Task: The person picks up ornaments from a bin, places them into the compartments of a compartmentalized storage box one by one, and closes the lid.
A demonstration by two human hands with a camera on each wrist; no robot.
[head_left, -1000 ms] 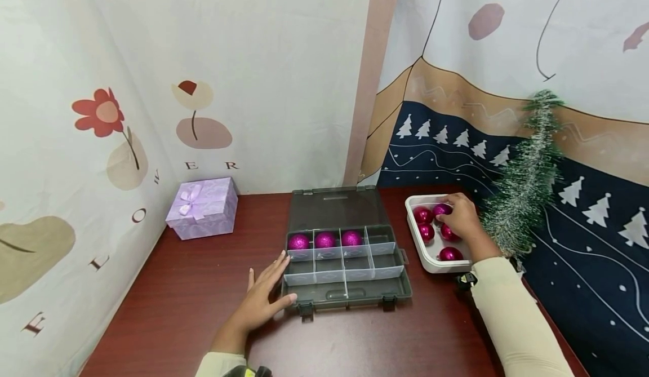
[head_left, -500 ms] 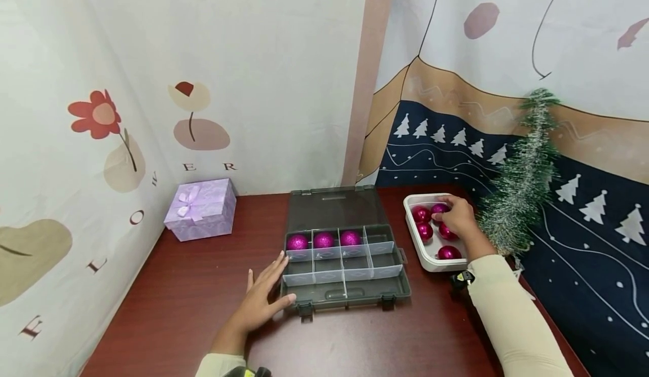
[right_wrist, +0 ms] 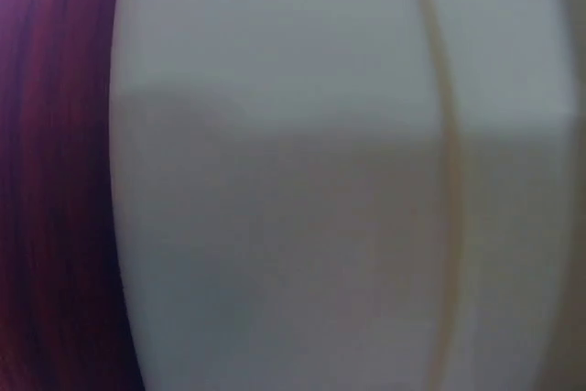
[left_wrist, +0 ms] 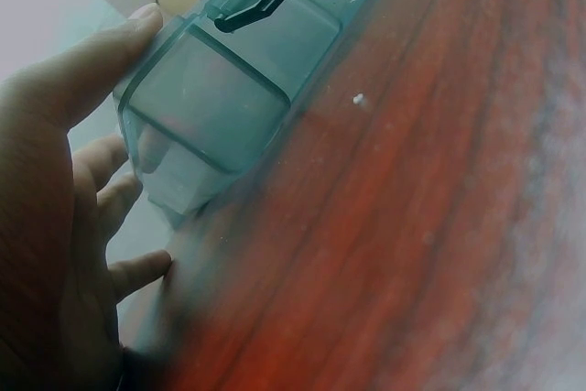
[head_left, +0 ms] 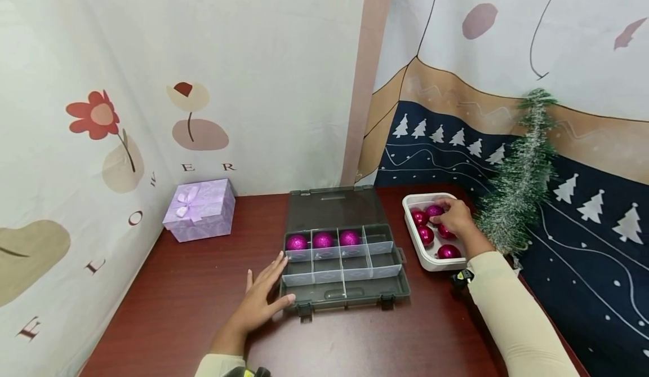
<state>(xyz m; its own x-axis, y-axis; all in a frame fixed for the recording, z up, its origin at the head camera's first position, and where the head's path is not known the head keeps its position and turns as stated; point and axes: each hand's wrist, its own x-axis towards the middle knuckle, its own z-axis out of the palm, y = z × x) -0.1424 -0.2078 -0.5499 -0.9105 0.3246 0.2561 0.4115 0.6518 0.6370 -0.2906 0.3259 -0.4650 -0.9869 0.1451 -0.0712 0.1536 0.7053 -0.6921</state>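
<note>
My right hand (head_left: 456, 219) reaches into the white tray (head_left: 414, 246) and pinches a glittery purple bauble (head_left: 434, 211) between thumb and fingers at its far side. Around it lie several shiny magenta baubles (head_left: 425, 235), one partly hidden by the hand. In the middle stands a dark see-through compartment case (head_left: 325, 293), its lid (head_left: 332, 211) laid back. Three glittery baubles (head_left: 323, 240) occupy its back row from the left. With fingers spread, my left hand (head_left: 261, 298) rests against the case's left side, thumb at the front corner; the left wrist view shows this hand (left_wrist: 82, 135) touching the case (left_wrist: 220, 98).
A lilac gift box (head_left: 200, 209) with a bow stands at the back left of the brown table (head_left: 203, 287). Behind the right arm rises a small frosted artificial tree (head_left: 522, 180). Printed cloth hangs behind the table. In the right wrist view the tray wall (right_wrist: 275, 226) fills most of the frame.
The right hand and the glittery bauble have shifted slightly left within the tray. My left hand has stayed against the case. The whole head view has drifted a little.
</note>
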